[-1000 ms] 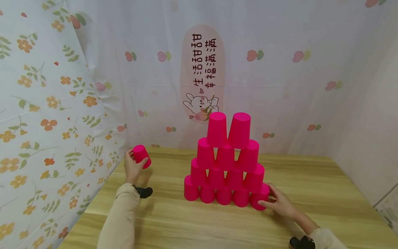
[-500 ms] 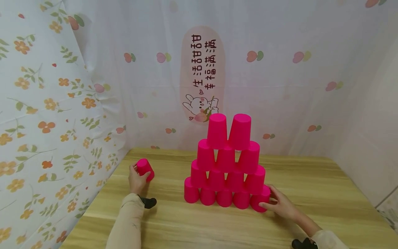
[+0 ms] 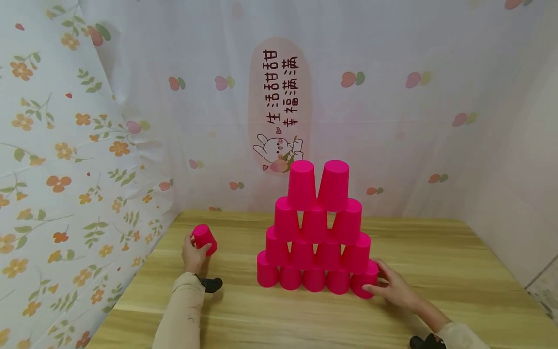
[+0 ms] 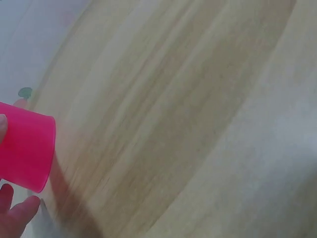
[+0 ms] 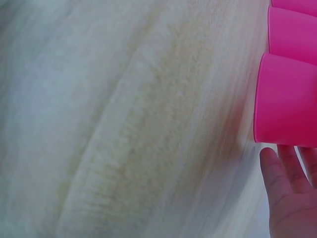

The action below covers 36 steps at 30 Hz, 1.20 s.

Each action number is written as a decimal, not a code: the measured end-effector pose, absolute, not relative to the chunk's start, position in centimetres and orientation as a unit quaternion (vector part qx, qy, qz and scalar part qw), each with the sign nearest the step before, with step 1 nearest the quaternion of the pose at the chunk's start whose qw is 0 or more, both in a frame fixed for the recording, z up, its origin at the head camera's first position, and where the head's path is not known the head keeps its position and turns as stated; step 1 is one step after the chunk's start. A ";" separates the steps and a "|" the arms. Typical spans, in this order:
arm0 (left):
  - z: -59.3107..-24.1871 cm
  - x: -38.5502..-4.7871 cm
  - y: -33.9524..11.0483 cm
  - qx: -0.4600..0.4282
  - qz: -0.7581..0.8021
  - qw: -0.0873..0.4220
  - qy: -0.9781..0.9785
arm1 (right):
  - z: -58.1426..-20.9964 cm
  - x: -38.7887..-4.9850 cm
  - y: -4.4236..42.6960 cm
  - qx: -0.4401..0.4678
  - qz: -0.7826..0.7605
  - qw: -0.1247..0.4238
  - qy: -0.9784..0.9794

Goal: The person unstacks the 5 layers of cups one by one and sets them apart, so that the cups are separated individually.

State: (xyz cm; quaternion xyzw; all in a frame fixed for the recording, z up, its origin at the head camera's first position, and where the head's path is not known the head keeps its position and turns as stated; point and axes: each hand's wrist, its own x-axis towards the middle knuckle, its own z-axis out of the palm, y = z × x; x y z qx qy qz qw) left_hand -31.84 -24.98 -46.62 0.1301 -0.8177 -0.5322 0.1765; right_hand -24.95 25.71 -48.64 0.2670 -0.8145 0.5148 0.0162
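Note:
My left hand (image 3: 194, 256) grips a bright pink cup (image 3: 205, 240), bottom up and a little tilted, at the left of the table. In the left wrist view this cup (image 4: 25, 148) shows at the left edge, its rim near the wood; contact is unclear. Right of it stands a pyramid of upside-down pink cups (image 3: 314, 220): two on top, three below, then two longer rows. Around the lowest row's right-end cup (image 3: 364, 280) my right hand (image 3: 394, 288) has its thumb in front and fingers behind. The right wrist view shows fingers (image 5: 277, 178) against that cup's side.
A wooden table (image 3: 244, 320) carries the cups. Behind it hangs a white curtain (image 3: 383, 126) with printing, and a floral cloth (image 3: 65, 160) closes off the left side. Black wrist devices (image 3: 210, 285) sit by the sleeves.
My left hand has come down and slightly right with its cup, slowing in the last half second. My right hand stays at the corner cup, and the pyramid stands unchanged.

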 end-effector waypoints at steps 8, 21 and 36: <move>-44.5 -31.2 -25.9 0.083 -0.509 0.139 -0.846 | -48.5 -25.2 25.3 0.276 0.511 0.020 -0.814; -31.2 -31.1 -21.3 -0.122 -0.443 0.135 -0.878 | -47.5 -25.2 25.5 0.271 0.501 0.012 -0.822; -25.0 -28.3 -11.0 -0.269 -0.524 0.091 -0.803 | -48.1 -24.8 25.6 0.256 0.501 -0.001 -0.827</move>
